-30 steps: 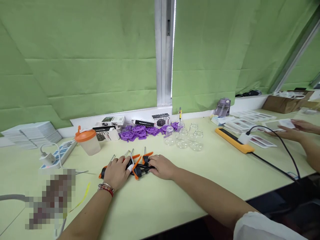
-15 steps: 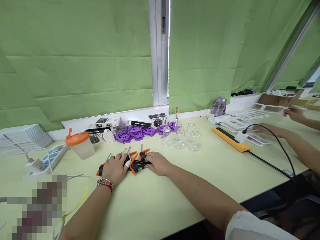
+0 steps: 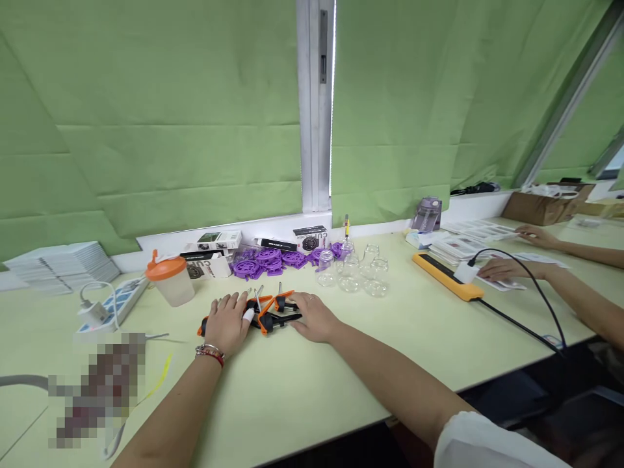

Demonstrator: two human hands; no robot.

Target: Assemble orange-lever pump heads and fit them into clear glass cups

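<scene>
Several orange-and-black clamp-like tools with thin metal rods lie bunched together on the table. My left hand rests over the left end of the bunch, fingers stretched out and palm down, hiding part of the tools. A white wrap covers its thumb tip. At the right end, my right hand touches the tools with cupped fingers and thumb apart. Behind them lie purple plastic parts, and clear glass jars stand to the right of these.
An orange-lidded cup and a white power strip stand left. A yellow power strip with a black cable lies right. Beyond it, another person's hands are over flat cards. Boxes line the back wall.
My left fingers lie flatter and more stretched over the tools. My right hand stays at their right end. The other person's hands have moved left. The camera view has shifted slightly.
</scene>
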